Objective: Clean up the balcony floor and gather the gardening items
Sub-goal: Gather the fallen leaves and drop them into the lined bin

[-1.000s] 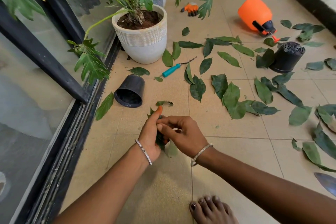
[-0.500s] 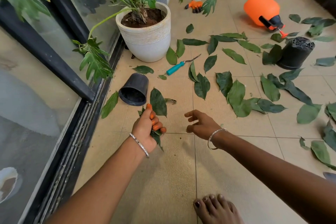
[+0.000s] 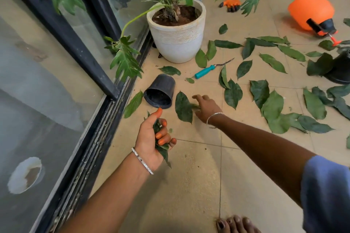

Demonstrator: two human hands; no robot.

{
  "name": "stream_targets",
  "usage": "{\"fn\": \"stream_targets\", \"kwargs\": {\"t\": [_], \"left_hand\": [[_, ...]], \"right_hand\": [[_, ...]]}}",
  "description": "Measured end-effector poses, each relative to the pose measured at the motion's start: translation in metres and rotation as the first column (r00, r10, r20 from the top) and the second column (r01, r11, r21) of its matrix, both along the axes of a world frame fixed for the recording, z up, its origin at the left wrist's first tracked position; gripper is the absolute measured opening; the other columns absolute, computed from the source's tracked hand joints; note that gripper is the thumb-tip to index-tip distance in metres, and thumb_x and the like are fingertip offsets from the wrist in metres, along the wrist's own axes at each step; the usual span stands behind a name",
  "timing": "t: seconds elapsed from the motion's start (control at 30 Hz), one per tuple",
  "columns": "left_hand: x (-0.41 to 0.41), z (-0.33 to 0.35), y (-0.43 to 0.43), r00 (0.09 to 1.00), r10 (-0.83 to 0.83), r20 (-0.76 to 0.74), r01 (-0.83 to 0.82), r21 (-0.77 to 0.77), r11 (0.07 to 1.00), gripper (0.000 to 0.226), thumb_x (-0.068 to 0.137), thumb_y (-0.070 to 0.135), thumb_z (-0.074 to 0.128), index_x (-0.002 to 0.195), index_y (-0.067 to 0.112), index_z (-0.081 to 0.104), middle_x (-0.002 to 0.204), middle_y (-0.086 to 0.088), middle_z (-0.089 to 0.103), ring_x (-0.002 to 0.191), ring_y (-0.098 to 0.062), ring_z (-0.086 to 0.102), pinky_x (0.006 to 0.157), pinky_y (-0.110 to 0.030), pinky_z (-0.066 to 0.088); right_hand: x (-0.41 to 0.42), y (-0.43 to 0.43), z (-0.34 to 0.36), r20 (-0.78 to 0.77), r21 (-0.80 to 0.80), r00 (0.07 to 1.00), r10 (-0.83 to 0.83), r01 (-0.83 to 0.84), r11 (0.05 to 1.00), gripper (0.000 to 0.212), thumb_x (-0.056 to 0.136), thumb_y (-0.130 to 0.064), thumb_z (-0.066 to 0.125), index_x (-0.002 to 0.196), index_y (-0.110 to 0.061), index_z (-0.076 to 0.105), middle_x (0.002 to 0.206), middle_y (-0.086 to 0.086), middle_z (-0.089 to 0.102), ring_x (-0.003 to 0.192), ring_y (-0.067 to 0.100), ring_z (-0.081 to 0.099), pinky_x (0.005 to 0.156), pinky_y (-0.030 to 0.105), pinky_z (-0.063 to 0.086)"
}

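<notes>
The step in hand is leaf collection. The left hand (image 3: 151, 136) is closed around a bunch of gathered leaves (image 3: 161, 144), held just above the balcony floor (image 3: 198, 176). The right hand (image 3: 205, 107) is spread open, fingers resting on the right edge of a large leaf (image 3: 183, 107) lying just right of the tipped black pot (image 3: 161, 91). The next move probably calls for pinching this leaf and passing it to the left-hand bunch. Many leaves remain scattered to the right; the teal-handled tool (image 3: 207, 71), orange sprayer (image 3: 312, 8) and glove (image 3: 230, 4) lie farther off, ungathered.
</notes>
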State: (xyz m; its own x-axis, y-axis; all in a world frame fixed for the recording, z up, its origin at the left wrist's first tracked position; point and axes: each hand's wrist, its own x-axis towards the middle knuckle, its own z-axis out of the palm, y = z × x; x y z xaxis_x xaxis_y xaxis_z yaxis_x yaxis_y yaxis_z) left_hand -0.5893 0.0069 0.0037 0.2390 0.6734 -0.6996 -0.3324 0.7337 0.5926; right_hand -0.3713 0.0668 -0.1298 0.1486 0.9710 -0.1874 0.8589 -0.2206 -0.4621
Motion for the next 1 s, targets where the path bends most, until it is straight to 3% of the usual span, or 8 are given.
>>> {"fn": "stream_targets", "kwargs": {"t": [0.17, 0.33, 0.5, 0.6, 0.67, 0.77, 0.9, 1.0], "left_hand": [[-0.02, -0.004, 0.003, 0.999, 0.043, 0.019, -0.043, -0.005, 0.999, 0.041, 0.089, 0.04, 0.063, 0.058, 0.019, 0.048, 0.049, 0.004, 0.023, 0.037, -0.011, 0.023, 0.053, -0.027, 0.038], [-0.029, -0.012, 0.008, 0.995, 0.089, -0.041, -0.091, -0.053, 0.994, 0.039, 0.089, 0.037, 0.063, 0.059, 0.019, 0.047, 0.047, 0.005, 0.023, 0.036, -0.011, 0.023, 0.054, -0.026, 0.037], [-0.02, -0.02, 0.008, 0.984, 0.084, -0.157, -0.1, -0.092, 0.991, 0.037, 0.089, 0.039, 0.064, 0.063, 0.017, 0.049, 0.048, 0.004, 0.022, 0.036, -0.011, 0.022, 0.05, -0.023, 0.036], [-0.011, -0.022, 0.003, 0.985, 0.048, -0.167, -0.067, -0.109, 0.992, 0.038, 0.086, 0.047, 0.066, 0.072, 0.014, 0.054, 0.049, 0.003, 0.025, 0.037, -0.011, 0.024, 0.05, -0.024, 0.035], [-0.004, -0.022, -0.001, 0.988, 0.001, -0.153, -0.019, -0.119, 0.993, 0.044, 0.082, 0.056, 0.068, 0.081, 0.013, 0.059, 0.051, 0.002, 0.028, 0.039, -0.012, 0.026, 0.051, -0.026, 0.035], [0.003, -0.021, -0.008, 0.992, -0.058, -0.113, 0.047, -0.101, 0.994, 0.059, 0.073, 0.067, 0.07, 0.095, 0.013, 0.063, 0.055, 0.0, 0.038, 0.046, -0.013, 0.031, 0.053, -0.027, 0.035], [0.007, -0.019, -0.012, 0.999, 0.02, -0.047, -0.025, -0.099, 0.995, 0.05, 0.082, 0.061, 0.066, 0.085, 0.011, 0.064, 0.077, -0.008, 0.065, 0.077, -0.017, 0.06, 0.07, -0.03, 0.049], [-0.006, -0.023, -0.004, 0.973, 0.129, -0.193, -0.15, -0.101, 0.983, 0.04, 0.097, 0.048, 0.053, 0.071, 0.018, 0.048, 0.048, 0.001, 0.052, 0.051, -0.015, 0.055, 0.055, -0.025, 0.048]], "right_hand": [[-0.004, 0.027, -0.014, 0.14, -0.084, 0.974, 0.177, -0.167, 0.982, 0.031, 0.098, -0.027, 0.055, 0.128, -0.021, 0.062, 0.116, 0.008, 0.06, 0.105, 0.024, 0.057, 0.093, 0.035, 0.052], [0.005, -0.002, -0.021, 0.183, 0.004, 0.975, 0.126, -0.128, 0.992, 0.024, 0.099, -0.025, 0.054, 0.109, -0.008, 0.069, 0.102, 0.01, 0.064, 0.094, 0.024, 0.061, 0.088, 0.034, 0.053], [0.012, -0.046, -0.003, -0.119, 0.171, 0.97, -0.214, 0.232, 0.958, 0.01, 0.089, -0.016, 0.067, 0.097, -0.017, 0.072, 0.092, 0.001, 0.072, 0.083, 0.017, 0.066, 0.079, 0.031, 0.056], [0.002, -0.07, 0.028, -0.438, 0.219, 0.802, -0.405, 0.533, 0.817, 0.016, 0.085, -0.013, 0.073, 0.098, -0.018, 0.066, 0.082, 0.0, 0.071, 0.073, 0.013, 0.068, 0.073, 0.031, 0.059], [-0.018, -0.084, 0.058, -0.627, 0.209, 0.692, -0.359, 0.593, 0.778, 0.015, 0.083, -0.011, 0.076, 0.093, -0.013, 0.065, 0.078, 0.001, 0.072, 0.069, 0.013, 0.07, 0.068, 0.028, 0.06], [-0.064, -0.101, 0.093, -0.729, 0.252, 0.664, -0.163, 0.482, 0.839, 0.011, 0.08, -0.006, 0.078, 0.084, -0.01, 0.068, 0.073, 0.002, 0.071, 0.064, 0.013, 0.068, 0.059, 0.026, 0.059], [-0.123, -0.111, 0.103, -0.604, 0.361, 0.796, 0.049, 0.217, 0.907, 0.007, 0.074, -0.013, 0.079, 0.077, -0.019, 0.076, 0.071, -0.007, 0.067, 0.061, 0.003, 0.057, 0.059, 0.021, 0.047], [-0.135, -0.115, 0.099, -0.606, 0.356, 0.785, 0.128, 0.124, 0.926, 0.014, 0.076, -0.017, 0.072, 0.084, -0.025, 0.079, 0.075, -0.008, 0.063, 0.068, 0.004, 0.053, 0.06, 0.016, 0.04]]}}
